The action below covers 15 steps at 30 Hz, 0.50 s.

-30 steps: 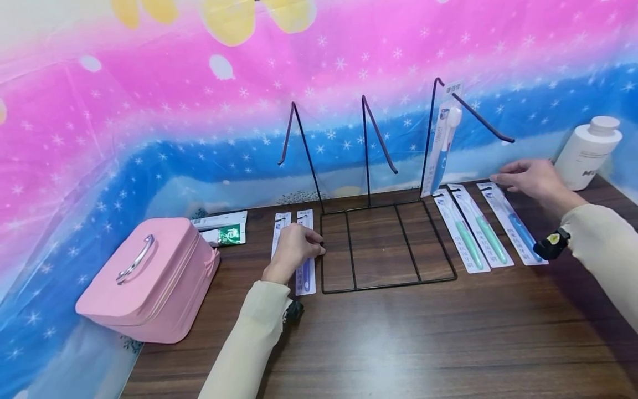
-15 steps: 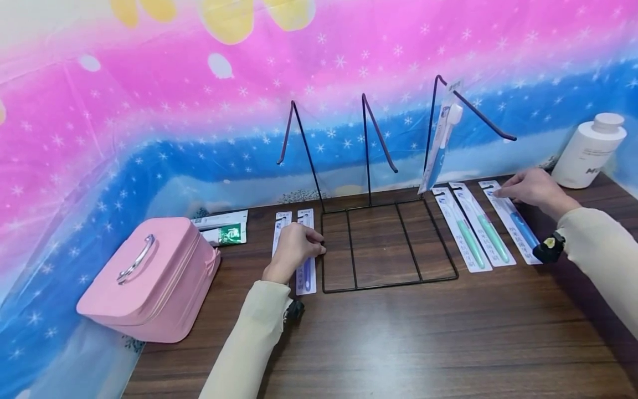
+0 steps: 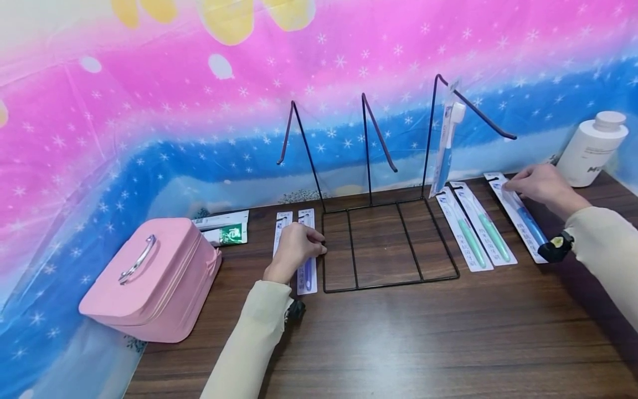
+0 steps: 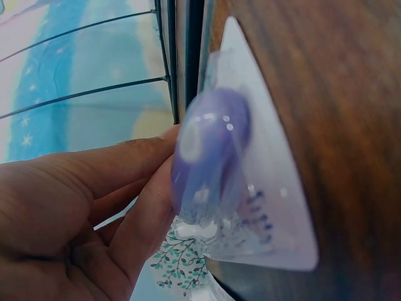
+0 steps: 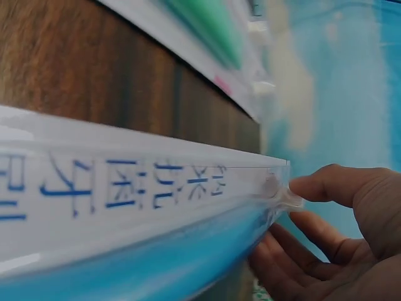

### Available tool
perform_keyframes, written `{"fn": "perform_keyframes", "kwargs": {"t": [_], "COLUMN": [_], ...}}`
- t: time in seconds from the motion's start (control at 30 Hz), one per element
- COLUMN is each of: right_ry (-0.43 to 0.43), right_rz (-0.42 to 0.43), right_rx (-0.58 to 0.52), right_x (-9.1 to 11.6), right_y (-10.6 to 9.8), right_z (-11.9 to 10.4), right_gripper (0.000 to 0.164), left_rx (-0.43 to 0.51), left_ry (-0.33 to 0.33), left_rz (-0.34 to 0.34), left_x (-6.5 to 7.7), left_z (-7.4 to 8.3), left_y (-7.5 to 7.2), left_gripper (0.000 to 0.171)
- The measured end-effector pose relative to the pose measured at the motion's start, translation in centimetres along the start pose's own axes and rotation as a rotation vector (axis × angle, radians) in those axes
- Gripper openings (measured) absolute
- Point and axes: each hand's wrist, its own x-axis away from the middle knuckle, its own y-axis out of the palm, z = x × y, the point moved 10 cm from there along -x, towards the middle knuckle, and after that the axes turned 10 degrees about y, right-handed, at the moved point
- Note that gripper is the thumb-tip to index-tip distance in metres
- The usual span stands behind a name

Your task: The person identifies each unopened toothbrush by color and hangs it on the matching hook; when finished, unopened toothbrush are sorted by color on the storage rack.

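My right hand (image 3: 543, 187) pinches the top end of a carded blue toothbrush (image 3: 527, 219) at the right of the table; the right wrist view shows thumb and fingers at its clear plastic. Left of it lie two carded green toothbrushes (image 3: 468, 230) (image 3: 490, 238). My left hand (image 3: 293, 250) pinches the left base wire of a black wire rack (image 3: 389, 286), partly covering a carded purple toothbrush (image 3: 307, 275); this purple handle (image 4: 213, 147) looms close in the left wrist view. Another carded toothbrush (image 3: 283, 219) lies beside it. One carded blue toothbrush (image 3: 445, 160) hangs on the rack's right hook.
Behind the right hand stands a white bottle (image 3: 593, 149). At left are a pink case (image 3: 149, 277) with a metal handle and toothpaste tubes (image 3: 231, 233). The rack's left hook (image 3: 286, 133) and middle hook (image 3: 382, 141) jut forward. A patterned cloth hangs behind.
My right hand has come onto the blue toothbrush's card and its top end has shifted up and right. The hanging toothbrush has swung. My left hand stays in place.
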Motion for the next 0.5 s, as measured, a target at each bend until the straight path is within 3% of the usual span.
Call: {"fn": "perform_keyframes", "kwargs": {"t": [0.27, 0.5], "right_ry": [0.000, -0.057], "right_rz": [0.006, 0.046], "right_rx": [-0.011, -0.006], "right_x": [1.6, 4.0], "right_y": [-2.1, -4.1], "right_z": [-0.7, -2.9], "right_gripper": [0.070, 0.076], "left_rx": [0.000, -0.002], "left_ry": [0.016, -0.004], "left_rz": [0.003, -0.004], "left_x": [-0.1, 0.0], "left_z": [0.3, -0.1], "left_y": [-0.1, 0.1], "left_gripper": [0.019, 0.019]}}
